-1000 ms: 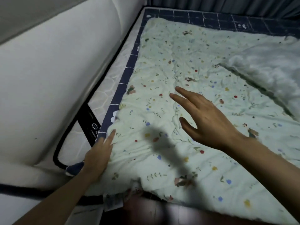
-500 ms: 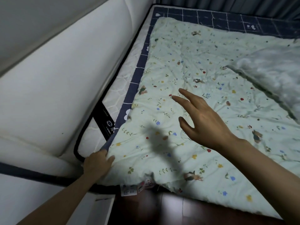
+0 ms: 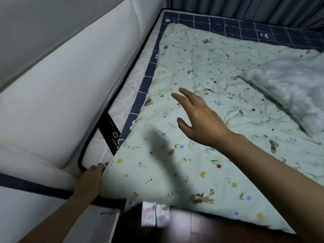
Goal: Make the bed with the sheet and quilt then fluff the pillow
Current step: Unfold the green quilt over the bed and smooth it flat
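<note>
Bed w/ floral quilt (image 3: 201, 172): left hand (image 3: 92, 179) grips its corner, right hand (image 3: 201, 118) hovers, fingers spread.

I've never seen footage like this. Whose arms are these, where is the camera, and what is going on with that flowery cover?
No machine here: a person wears a camera on the head, looking down at their own two arms. The bed carries a pale green floral quilt spread over a navy grid sheet. A fluffy white folded-back part lies at the right. The left hand is at the quilt's near corner, fingers tucked at its edge, seemingly gripping it. The right hand hovers open above the quilt, holding nothing. White care labels dangle off the near edge.
</note>
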